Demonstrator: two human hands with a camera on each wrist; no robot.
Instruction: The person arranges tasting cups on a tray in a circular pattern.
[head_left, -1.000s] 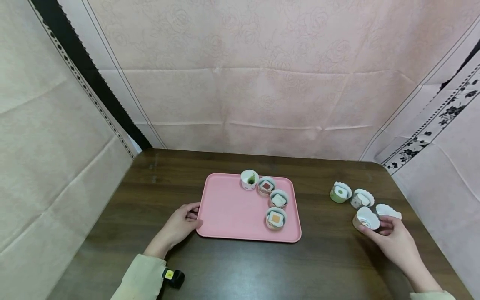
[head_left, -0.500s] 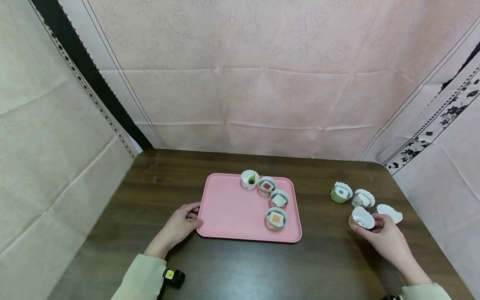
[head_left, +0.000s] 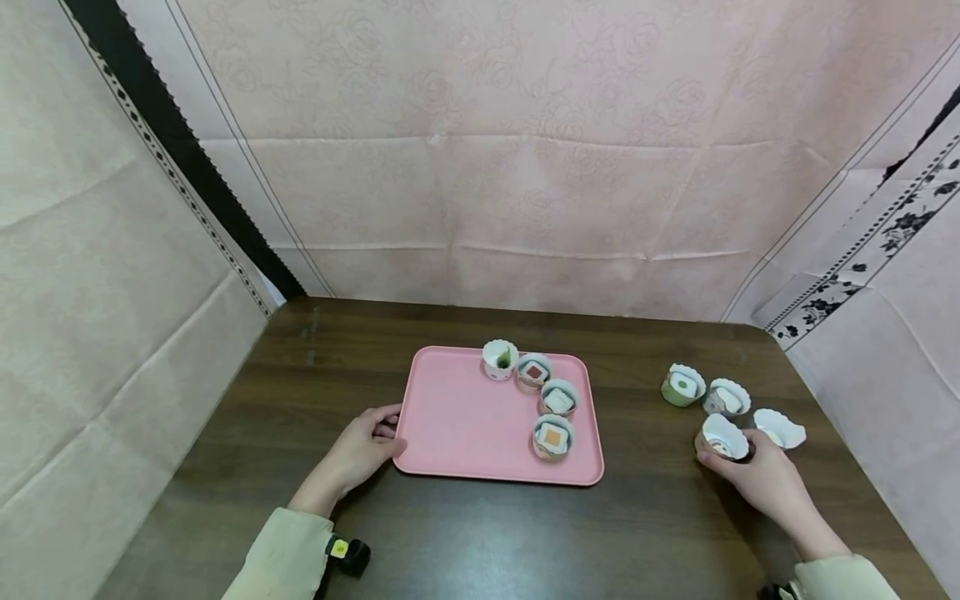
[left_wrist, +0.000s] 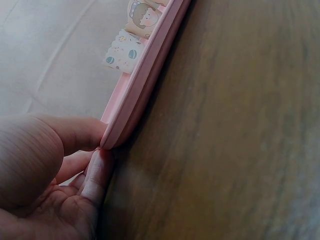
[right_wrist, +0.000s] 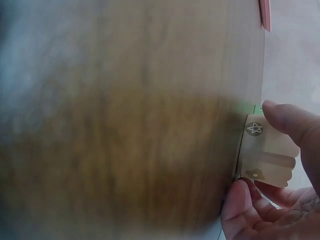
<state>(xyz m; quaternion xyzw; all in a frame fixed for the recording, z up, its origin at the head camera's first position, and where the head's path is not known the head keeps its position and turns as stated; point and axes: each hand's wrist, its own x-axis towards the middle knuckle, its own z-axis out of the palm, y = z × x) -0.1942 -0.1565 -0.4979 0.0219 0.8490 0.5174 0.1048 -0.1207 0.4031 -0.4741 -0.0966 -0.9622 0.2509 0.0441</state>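
My left hand point(head_left: 358, 452) pinches the left edge of a pink tray point(head_left: 450, 425); the left wrist view shows thumb and fingers at its corner. Several paper cupcake cups with scalloped rims stand along the tray's right half, among them one with a green leaf shape inside point(head_left: 497, 358) and one with an orange square inside point(head_left: 552, 438). Off to the right, my right hand point(head_left: 768, 479) holds a paper cupcake cup point(head_left: 724, 436) between thumb and fingers. Its tan side point(right_wrist: 267, 155) bears a star print in the right wrist view. I cannot tell whether it touches the table.
Beyond the right hand stand a green paper cup point(head_left: 682, 386), a grey-patterned cup point(head_left: 727, 397) and a white cup point(head_left: 780, 427), partly behind the hand. The brown wooden table point(head_left: 495, 533) ends at a pale cloth backdrop point(head_left: 480, 200).
My right hand has moved slightly left with the cup, away from the white cup behind it, then nearly stopped. The left hand and tray have stayed in place.
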